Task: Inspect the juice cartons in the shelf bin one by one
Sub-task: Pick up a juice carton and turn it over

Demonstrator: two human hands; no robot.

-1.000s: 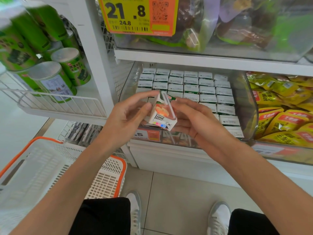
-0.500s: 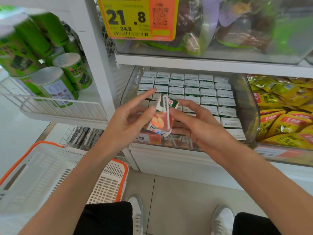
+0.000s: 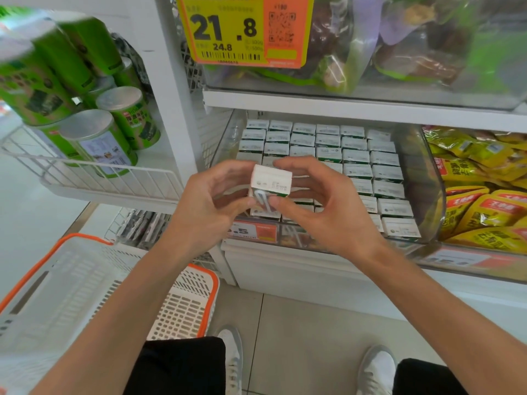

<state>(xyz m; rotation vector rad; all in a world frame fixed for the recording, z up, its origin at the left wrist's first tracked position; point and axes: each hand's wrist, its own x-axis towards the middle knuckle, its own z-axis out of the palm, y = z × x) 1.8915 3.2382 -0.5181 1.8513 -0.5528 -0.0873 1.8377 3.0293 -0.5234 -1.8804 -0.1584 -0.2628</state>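
A small white juice carton (image 3: 271, 181) with a straw taped on its near side sits between both hands, its printed top face turned up toward me. My left hand (image 3: 211, 203) pinches its left side with thumb and fingers. My right hand (image 3: 319, 206) pinches the right side, thumb at the lower front corner. Behind them a clear shelf bin (image 3: 419, 178) holds several rows of the same cartons (image 3: 356, 158), tops up.
A white and orange shopping basket (image 3: 94, 292) stands at lower left. Green tins (image 3: 114, 132) fill a wire shelf on the left. Yellow snack bags (image 3: 484, 192) lie in the bin to the right. A yellow price tag (image 3: 242, 29) hangs above.
Both hands have turned the carton from its picture side facing me to its top face up, and now it stands upright. My hands rose slightly in front of the bin.
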